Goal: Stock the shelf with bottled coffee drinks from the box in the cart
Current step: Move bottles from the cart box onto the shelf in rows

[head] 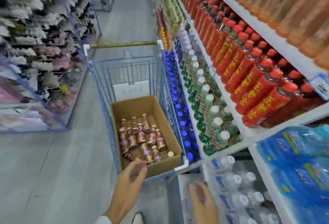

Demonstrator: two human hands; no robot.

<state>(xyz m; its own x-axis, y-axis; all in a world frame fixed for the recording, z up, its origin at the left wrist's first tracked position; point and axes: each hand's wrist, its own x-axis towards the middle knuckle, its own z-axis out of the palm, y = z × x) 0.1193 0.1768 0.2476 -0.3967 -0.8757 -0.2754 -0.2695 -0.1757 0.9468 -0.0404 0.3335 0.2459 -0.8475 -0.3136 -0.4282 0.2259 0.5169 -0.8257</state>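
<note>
cardboard, plain brown and open at the top, forms the box (pixel 135 104), which sits in the basket of a blue wire cart (pixel 128 67) parked beside the white shelf (pixel 251 135). the bottled coffee drinks (pixel 142 138) occupy the near half of the box floor: small, narrow-necked bottles with glossy brown wrap, purple label patches and cream caps. some stand upright, and several nearest the person lie on their sides. the far half of the box floor is bare card.

the left hand (pixel 128 179) is over the near rim of the box, fingers loosely spread, holding nothing. the right hand (pixel 203 198) is lower and blurred, near shrink-wrapped clear water bottles (pixel 236 179), fingers extended, holding nothing. red-wrapped bottles (pixel 249 74) with red caps fill the tier above.
</note>
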